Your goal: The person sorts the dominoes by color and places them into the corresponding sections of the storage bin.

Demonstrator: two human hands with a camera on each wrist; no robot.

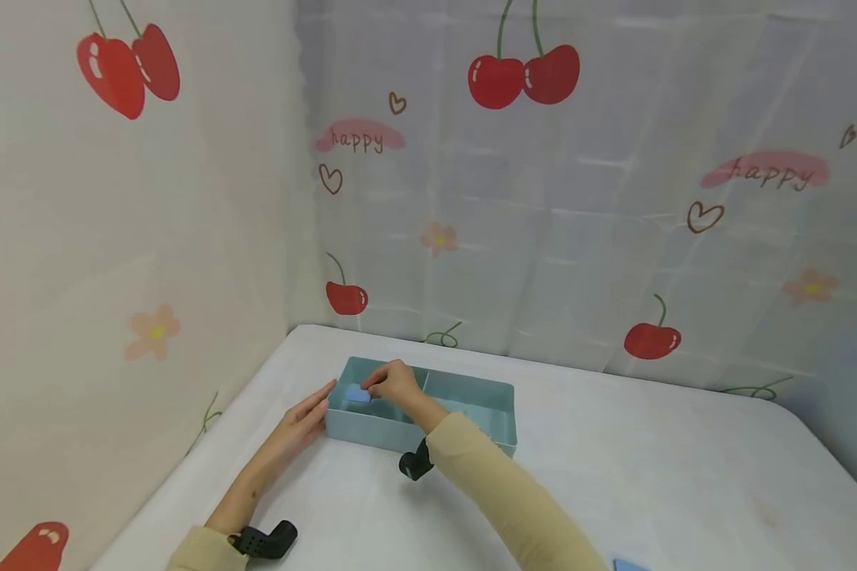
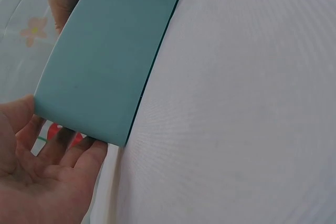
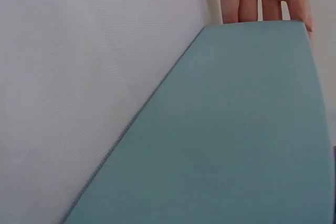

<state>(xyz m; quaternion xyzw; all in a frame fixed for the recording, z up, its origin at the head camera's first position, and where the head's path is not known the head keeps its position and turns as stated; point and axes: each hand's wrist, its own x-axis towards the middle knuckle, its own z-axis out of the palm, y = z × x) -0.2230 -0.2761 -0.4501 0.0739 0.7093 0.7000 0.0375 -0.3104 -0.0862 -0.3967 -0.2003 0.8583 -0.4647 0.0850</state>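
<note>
A teal box (image 1: pixel 371 431) with a divider stands on the white table. My right hand (image 1: pixel 397 384) reaches over its front wall into the left compartment and pinches the edge of a small flat light-blue piece (image 1: pixel 358 393); its exact kind cannot be told. At the box's left end, my left hand (image 1: pixel 305 416) rests against the outer wall. In the left wrist view, the left hand's fairly straight fingers (image 2: pixel 90 156) touch the teal end wall, with the thumb by its upper corner. The right wrist view shows mostly the box's front wall (image 3: pixel 226 129), hiding the right hand's grip.
Another blue item (image 1: pixel 630 565) lies at the table's front edge, mostly out of frame. Cherry-printed curtains (image 1: pixel 543 198) hang behind and to the left of the white table (image 1: pixel 650 460). Black wrist cameras (image 1: pixel 266 541) are worn on both wrists.
</note>
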